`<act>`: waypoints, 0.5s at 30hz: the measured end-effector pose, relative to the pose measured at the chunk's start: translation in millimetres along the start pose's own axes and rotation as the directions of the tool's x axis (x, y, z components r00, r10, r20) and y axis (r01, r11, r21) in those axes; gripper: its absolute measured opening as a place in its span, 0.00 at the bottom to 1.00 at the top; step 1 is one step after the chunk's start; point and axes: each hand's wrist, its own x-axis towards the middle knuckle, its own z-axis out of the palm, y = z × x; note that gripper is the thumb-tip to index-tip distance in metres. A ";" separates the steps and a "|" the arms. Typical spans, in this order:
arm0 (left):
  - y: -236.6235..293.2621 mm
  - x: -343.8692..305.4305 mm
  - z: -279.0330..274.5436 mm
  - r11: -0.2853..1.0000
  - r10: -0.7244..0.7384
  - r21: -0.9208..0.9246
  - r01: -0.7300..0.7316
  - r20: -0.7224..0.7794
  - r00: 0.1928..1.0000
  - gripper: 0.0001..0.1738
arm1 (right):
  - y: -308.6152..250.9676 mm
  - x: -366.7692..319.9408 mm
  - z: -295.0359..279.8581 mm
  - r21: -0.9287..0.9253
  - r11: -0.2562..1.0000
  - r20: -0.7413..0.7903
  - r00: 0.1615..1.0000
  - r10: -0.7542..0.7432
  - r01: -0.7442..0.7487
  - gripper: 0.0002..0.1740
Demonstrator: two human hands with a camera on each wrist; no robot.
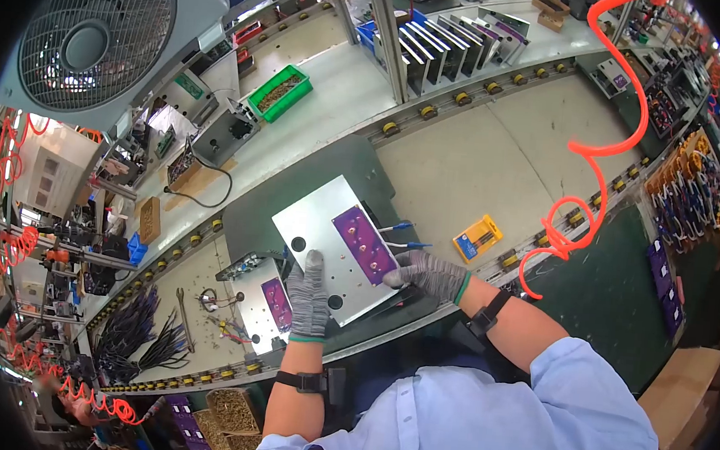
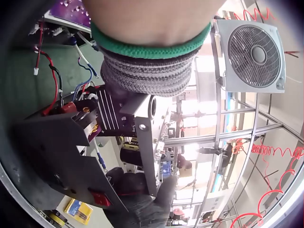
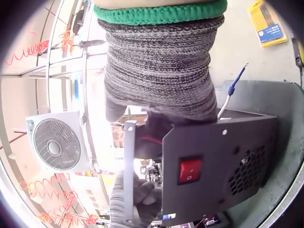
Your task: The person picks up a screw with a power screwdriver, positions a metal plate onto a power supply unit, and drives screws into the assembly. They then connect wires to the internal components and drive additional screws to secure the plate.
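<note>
Fingers [image 3: 145,194] of both hands [image 1: 308,299] [image 1: 430,275] grasp the flat silver metal plate [image 1: 330,255] between them, seemingly positioning it; levelling probably comes next, underside contact unclear.

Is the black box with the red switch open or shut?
Open: both wrist views show a gap between the black box and the silver panel.
</note>
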 end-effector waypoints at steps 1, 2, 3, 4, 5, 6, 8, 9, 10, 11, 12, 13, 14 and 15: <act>10.2 6.0 -9.6 0.998 -0.050 -0.028 0.054 0.109 0.993 0.28 | -10.9 -1.3 -3.4 0.042 0.997 0.072 0.995 0.063 -0.067 0.25; 20.5 10.0 -19.9 0.992 -0.099 -0.050 0.112 0.218 0.971 0.29 | -18.3 0.9 -9.0 0.032 0.997 0.074 0.995 0.067 -0.070 0.25; 31.9 12.3 -27.8 0.976 -0.089 -0.158 0.152 0.346 0.934 0.30 | -25.7 3.4 -14.5 -0.130 0.989 0.083 0.994 0.075 -0.064 0.24; 43.2 24.7 -47.0 0.983 -0.176 0.121 0.137 0.437 0.882 0.27 | -31.6 6.1 -17.4 -0.288 0.956 0.092 0.992 0.083 -0.054 0.23; 47.8 27.8 -54.8 0.977 -0.189 0.182 0.109 0.510 0.839 0.24 | -35.8 11.9 -15.7 -0.728 0.684 0.014 0.998 -0.058 0.050 0.18; 55.2 28.5 -56.9 0.968 -0.203 0.240 0.073 0.577 0.791 0.22 | -47.5 15.4 -2.7 -0.736 0.675 0.019 0.998 -0.059 0.054 0.18; 56.4 29.7 -47.6 0.949 -0.199 0.315 0.006 0.584 0.787 0.21 | -75.7 13.8 32.1 -0.918 -0.328 -0.282 0.950 0.135 -0.225 0.14; 56.9 31.9 -44.4 0.918 -0.201 0.392 -0.059 0.591 0.781 0.19 | -77.3 10.7 35.4 -0.913 -0.362 -0.269 0.946 0.184 -0.189 0.13; 52.7 37.7 -45.7 0.922 -0.195 0.383 -0.058 0.587 0.786 0.19 | -77.7 6.6 36.0 -0.910 -0.371 -0.267 0.946 0.185 -0.184 0.13; 41.9 46.5 -47.4 0.893 -0.226 0.441 -0.086 0.607 0.762 0.19 | -77.1 0.3 33.7 -0.907 -0.355 -0.295 0.942 0.157 -0.225 0.14; 28.7 54.2 -49.8 0.860 -0.262 0.497 -0.115 0.625 0.736 0.19 | -74.3 -7.4 29.7 -0.904 -0.335 -0.325 0.937 0.131 -0.267 0.17; 15.3 57.5 -50.8 0.906 -0.248 0.419 -0.061 0.641 0.726 0.19 | -68.3 -17.3 21.4 -0.906 -0.342 -0.315 0.936 0.154 -0.249 0.17; 2.4 59.1 -53.0 0.909 -0.245 0.413 -0.056 0.639 0.729 0.19 | -59.8 -28.2 11.4 -0.908 -0.348 -0.306 0.936 0.176 -0.231 0.18; -6.3 58.6 -54.1 0.923 -0.268 0.384 0.000 0.644 0.716 0.20 | -46.5 -40.3 4.4 -0.908 -0.353 -0.305 0.935 0.182 -0.227 0.18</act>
